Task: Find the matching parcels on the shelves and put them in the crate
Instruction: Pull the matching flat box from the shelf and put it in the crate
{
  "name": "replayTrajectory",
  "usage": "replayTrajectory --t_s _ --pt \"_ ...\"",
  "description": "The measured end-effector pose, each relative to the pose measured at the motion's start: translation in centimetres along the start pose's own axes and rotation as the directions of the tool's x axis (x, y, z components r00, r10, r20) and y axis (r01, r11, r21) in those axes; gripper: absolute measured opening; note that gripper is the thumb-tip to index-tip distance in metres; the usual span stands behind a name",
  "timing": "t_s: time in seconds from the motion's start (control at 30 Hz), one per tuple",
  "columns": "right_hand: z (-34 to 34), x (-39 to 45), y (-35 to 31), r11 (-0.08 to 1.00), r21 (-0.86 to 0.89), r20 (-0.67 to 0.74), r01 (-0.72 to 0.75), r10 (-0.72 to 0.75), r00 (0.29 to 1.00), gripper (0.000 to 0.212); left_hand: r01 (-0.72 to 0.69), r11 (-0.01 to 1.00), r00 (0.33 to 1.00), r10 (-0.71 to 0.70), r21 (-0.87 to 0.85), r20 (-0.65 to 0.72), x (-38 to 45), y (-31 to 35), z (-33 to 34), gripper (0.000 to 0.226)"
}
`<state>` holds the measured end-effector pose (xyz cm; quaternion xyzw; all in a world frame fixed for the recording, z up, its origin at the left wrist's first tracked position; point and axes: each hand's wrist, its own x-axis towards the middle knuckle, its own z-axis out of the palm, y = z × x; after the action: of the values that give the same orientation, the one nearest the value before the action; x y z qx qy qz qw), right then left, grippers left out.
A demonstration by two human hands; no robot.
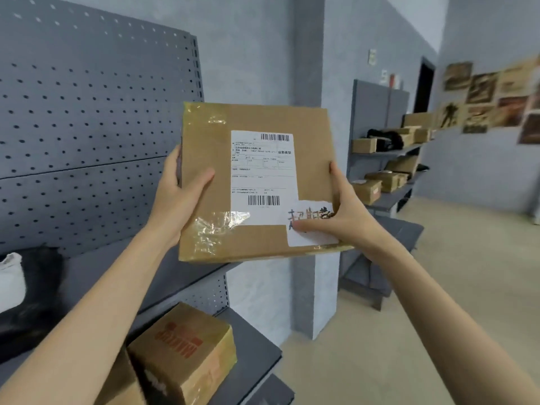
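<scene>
I hold a flat brown cardboard parcel (204, 153) up in front of me with both hands, its face turned toward me. It bears a white shipping label with two barcodes and a white slip with handwritten characters at the lower right corner. My left hand (178, 197) grips the parcel's left edge, thumb on the front. My right hand (336, 217) grips the right edge, with its thumb lying over the handwritten slip. No crate is in view.
A grey pegboard shelf unit (87, 118) stands to my left. On its lower shelf sits a brown box with red print (187, 352); a black and white bag (26, 290) lies on the shelf above. Farther shelves (388, 176) at right hold several cardboard parcels.
</scene>
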<state>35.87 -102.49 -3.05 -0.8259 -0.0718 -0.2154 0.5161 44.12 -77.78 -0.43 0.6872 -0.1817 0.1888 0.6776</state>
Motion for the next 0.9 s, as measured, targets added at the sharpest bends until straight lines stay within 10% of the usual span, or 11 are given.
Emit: replayTrajectory --t_s 0.33,0.9 --pt "-9.7 -24.1 -3.0 0.946 -0.144 -0.499 -0.289 0.183 0.847 0.144 -0.197 0.980 0.838 0.168 0.000 0.520 -11.2 4.2 15.5 0.095" --pt "-13.0 -79.9 -24.9 0.651 0.056 -0.995 -0.757 0.103 0.015 0.128 -0.232 0.889 0.039 0.415 -0.396 0.909 -63.6 29.4 28.9 0.114"
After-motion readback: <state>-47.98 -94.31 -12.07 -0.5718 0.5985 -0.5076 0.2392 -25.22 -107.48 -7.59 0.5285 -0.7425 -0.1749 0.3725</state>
